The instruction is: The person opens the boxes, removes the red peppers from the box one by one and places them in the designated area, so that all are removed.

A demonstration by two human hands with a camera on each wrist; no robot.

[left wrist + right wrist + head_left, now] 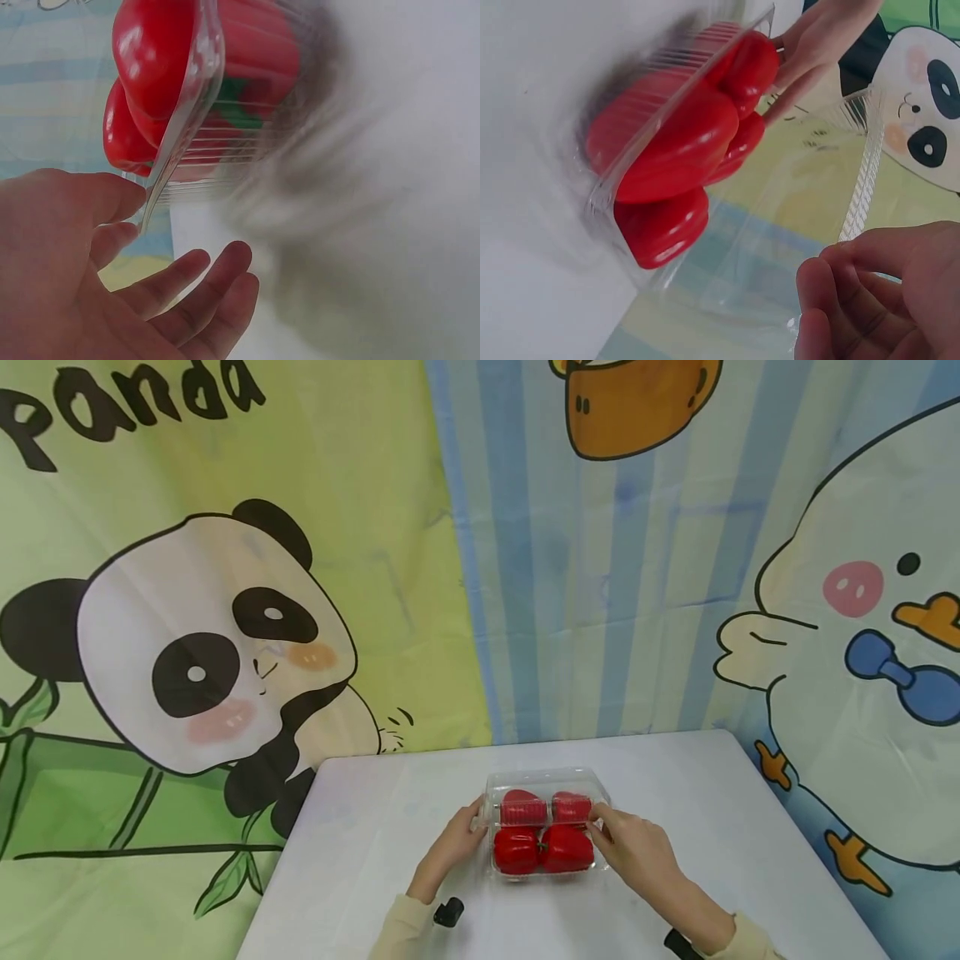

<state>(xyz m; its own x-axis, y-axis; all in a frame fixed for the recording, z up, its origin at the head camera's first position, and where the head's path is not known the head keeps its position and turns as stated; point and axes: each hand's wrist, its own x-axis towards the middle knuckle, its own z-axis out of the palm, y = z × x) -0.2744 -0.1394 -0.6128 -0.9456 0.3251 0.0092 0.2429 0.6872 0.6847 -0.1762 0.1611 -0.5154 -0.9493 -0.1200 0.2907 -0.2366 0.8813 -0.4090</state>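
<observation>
A clear plastic clamshell box [517,878] sits on the table with several red bell peppers [567,849] in it. Its hinged lid [862,180] stands raised and tilted over the far peppers. At the box's left side, my left hand [453,839] pinches the rim between thumb and index finger; the other fingers [225,277] are spread beside the box. My right hand [633,852] pinches the lid's edge with thumb and forefinger, its remaining fingers curled. In the right wrist view there is a gap between the lid's edge and the peppers.
The white table [390,810] extends around the box. Behind it hangs a cloth backdrop [390,593] with a panda and a white bird printed on it. Black straps [448,912] show at both wrists.
</observation>
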